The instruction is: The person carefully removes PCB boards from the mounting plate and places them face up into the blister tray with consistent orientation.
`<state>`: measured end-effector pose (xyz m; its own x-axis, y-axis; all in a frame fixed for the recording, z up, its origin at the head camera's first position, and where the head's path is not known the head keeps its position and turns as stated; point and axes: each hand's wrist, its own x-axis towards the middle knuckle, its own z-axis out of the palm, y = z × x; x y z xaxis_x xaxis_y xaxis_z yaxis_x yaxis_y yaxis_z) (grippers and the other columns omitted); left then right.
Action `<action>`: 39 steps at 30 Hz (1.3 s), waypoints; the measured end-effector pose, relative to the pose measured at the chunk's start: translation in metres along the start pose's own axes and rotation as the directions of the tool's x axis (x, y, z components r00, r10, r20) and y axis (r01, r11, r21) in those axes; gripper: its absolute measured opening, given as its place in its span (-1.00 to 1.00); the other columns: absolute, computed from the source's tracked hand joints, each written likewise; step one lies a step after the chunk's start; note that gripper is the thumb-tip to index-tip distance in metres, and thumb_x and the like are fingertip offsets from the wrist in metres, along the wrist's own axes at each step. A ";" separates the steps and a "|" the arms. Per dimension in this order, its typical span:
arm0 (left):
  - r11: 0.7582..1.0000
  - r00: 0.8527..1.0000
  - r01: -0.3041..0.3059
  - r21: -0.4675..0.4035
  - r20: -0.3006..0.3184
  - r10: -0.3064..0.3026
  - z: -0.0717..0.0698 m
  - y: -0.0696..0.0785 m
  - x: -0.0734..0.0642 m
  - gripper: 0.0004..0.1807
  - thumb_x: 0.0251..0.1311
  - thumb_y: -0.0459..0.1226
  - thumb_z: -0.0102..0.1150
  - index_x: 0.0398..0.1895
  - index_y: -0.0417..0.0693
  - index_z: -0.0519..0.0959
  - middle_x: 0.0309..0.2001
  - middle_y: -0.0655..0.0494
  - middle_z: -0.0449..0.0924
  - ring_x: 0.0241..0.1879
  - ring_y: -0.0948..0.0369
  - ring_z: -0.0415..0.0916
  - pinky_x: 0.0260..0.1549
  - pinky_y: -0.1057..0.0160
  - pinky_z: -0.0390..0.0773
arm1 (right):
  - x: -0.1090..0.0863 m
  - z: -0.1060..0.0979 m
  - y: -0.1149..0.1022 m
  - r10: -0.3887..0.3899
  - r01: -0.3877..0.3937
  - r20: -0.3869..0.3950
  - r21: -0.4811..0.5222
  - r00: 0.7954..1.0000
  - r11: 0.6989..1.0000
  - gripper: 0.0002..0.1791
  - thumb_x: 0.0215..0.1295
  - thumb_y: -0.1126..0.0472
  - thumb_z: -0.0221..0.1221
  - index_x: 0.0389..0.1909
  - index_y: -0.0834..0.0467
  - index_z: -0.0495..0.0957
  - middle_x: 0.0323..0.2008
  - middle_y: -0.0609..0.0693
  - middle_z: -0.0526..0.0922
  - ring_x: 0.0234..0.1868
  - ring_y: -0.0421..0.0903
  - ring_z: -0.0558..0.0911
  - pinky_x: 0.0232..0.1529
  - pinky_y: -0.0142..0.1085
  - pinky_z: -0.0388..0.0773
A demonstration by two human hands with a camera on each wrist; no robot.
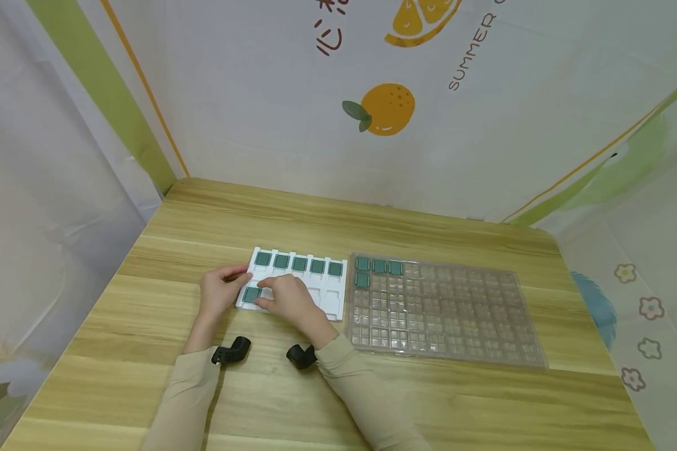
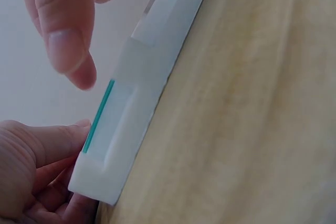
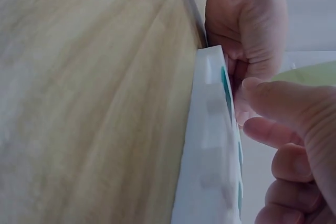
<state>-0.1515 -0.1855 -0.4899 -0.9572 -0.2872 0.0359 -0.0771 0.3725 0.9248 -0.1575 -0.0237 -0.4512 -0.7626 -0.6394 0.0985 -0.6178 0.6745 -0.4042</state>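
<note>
On the table lies a white tray [image 1: 331, 305] with shallow pockets. Green square chips [image 1: 299, 264] fill its far row, and one green chip [image 1: 251, 294] sits in the near left pocket. My left hand [image 1: 217, 289] grips the tray's left edge, its thumb [image 2: 63, 137] at the rim beside that chip. Over the same chip is my right hand [image 1: 290, 299], thumb and forefinger spread apart with nothing between them. In the right wrist view its other fingers [image 3: 291, 192] are curled in. Edge-on in the left wrist view, the chip shows as a thin green strip [image 2: 98, 116].
Right of the white tray stands a clear plastic tray [image 1: 462, 313] with many small compartments; several green chips [image 1: 379, 266] occupy its far left corner. Black wrist mounts [image 1: 232, 351] stick out near both wrists. A printed curtain [image 1: 259, 113] hangs behind the wooden table [image 1: 293, 401].
</note>
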 end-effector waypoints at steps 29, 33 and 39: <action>1.000 1.000 0.012 -0.004 0.001 -0.012 0.001 -0.001 0.001 -0.77 0.08 -0.44 0.26 -0.17 -0.40 0.63 -0.25 -0.29 0.64 -0.50 0.64 0.40 -0.47 0.61 0.42 | 0.010 0.016 -0.006 0.074 -0.075 -0.015 -0.091 0.997 0.993 -0.69 0.11 0.00 0.32 -0.18 0.09 0.70 -0.29 -0.12 0.72 -0.36 -0.25 0.64 -0.36 -0.49 0.51; 1.000 1.000 0.005 -0.011 -0.001 -0.005 0.001 0.000 0.001 -0.77 0.08 -0.45 0.27 -0.18 -0.41 0.63 -0.26 -0.30 0.64 -0.50 0.65 0.41 -0.47 0.61 0.42 | 0.011 0.015 -0.006 0.068 -0.068 -0.002 -0.088 0.998 0.994 -0.70 0.12 0.02 0.31 -0.17 0.10 0.69 -0.27 -0.12 0.72 -0.32 -0.25 0.65 -0.33 -0.49 0.52; 1.000 1.000 0.001 -0.019 -0.005 -0.001 0.001 0.001 0.001 -0.77 0.08 -0.45 0.27 -0.19 -0.42 0.63 -0.26 -0.31 0.64 -0.50 0.64 0.40 -0.48 0.62 0.42 | 0.011 0.015 -0.006 0.062 -0.062 0.004 -0.078 0.998 0.995 -0.70 0.12 0.04 0.32 -0.17 0.11 0.69 -0.29 -0.10 0.72 -0.35 -0.25 0.64 -0.34 -0.49 0.52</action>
<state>-0.1526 -0.1842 -0.4898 -0.9556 -0.2923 0.0368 -0.0728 0.3553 0.9319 -0.1591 -0.0403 -0.4614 -0.7988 -0.5976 0.0695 -0.5826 0.7396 -0.3370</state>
